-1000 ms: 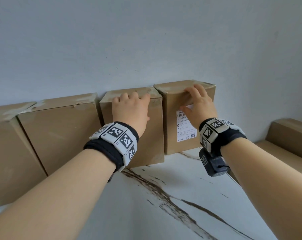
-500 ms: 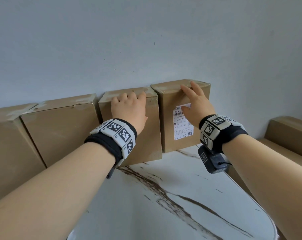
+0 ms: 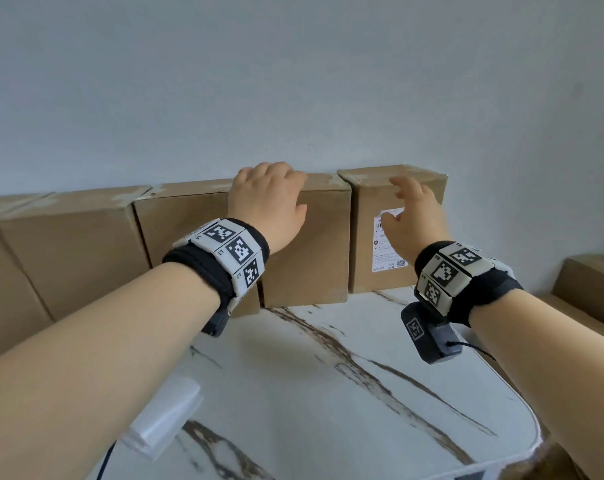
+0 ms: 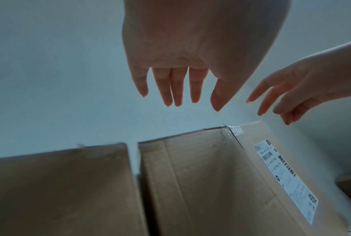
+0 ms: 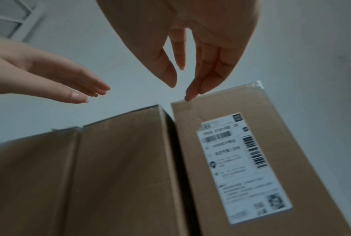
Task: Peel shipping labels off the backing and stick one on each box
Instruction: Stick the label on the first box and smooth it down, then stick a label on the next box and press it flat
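Head view: a row of matte brown cardboard boxes stands against the pale wall on a glossy white table [image 3: 328, 393] veined in brown. The rightmost box [image 3: 425, 188] carries a white rectangular shipping label [image 3: 390, 251], stuck flat on its front. The right hand [image 3: 414, 220] hovers before it, fingers [image 5: 192, 94] loosely spread, holding nothing. The left hand [image 3: 269, 202] hangs over the neighbouring bare box [image 3: 314, 251], fingers relaxed, empty.

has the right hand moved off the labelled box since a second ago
Yes. The right hand has lifted off the labelled box, fingers no longer pressing its shipping label.
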A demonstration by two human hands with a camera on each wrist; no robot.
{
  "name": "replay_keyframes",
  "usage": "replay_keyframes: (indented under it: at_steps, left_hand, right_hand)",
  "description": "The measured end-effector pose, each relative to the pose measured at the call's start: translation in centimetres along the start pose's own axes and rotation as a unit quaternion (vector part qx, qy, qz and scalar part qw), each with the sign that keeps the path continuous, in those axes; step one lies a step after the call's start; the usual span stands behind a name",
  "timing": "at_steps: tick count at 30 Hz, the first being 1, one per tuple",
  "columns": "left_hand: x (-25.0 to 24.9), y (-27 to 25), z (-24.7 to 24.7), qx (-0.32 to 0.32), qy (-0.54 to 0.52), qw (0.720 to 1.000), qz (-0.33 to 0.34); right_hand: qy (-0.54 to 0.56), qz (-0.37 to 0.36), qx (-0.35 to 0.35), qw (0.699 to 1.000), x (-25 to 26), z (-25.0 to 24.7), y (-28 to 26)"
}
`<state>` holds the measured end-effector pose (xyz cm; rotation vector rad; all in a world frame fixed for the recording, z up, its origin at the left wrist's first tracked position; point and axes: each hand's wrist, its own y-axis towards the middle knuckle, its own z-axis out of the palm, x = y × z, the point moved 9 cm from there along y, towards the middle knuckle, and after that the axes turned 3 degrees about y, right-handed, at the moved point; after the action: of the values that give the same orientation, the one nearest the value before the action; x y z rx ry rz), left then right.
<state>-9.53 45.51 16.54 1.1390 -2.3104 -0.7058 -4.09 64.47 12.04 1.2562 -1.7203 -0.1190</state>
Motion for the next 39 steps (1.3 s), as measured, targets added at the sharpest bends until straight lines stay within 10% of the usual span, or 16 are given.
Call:
replay_keyframes:
  at_steps: [16, 23, 39]
  left_hand:
    - [17.4, -16.6, -1.6, 0.222, -0.057, 0.954, -0.193]
    - [19.2, -23.2, 3.7, 0.420, -0.058, 0.892, -0.157]
    - [20.6, -27.3, 9.2, 0.519, -0.027, 0.843, -0.139]
  right_hand:
    - [0.100, -0.032, 0.229, 0.968, 15.9, 15.5, -10.6]
    - [-0.022, 0.061, 0.486, 0.871, 16.1, 23.3, -18.1]
    - [-0.033, 0.073, 0.524, 0.848, 18.0, 28.4, -20.4]
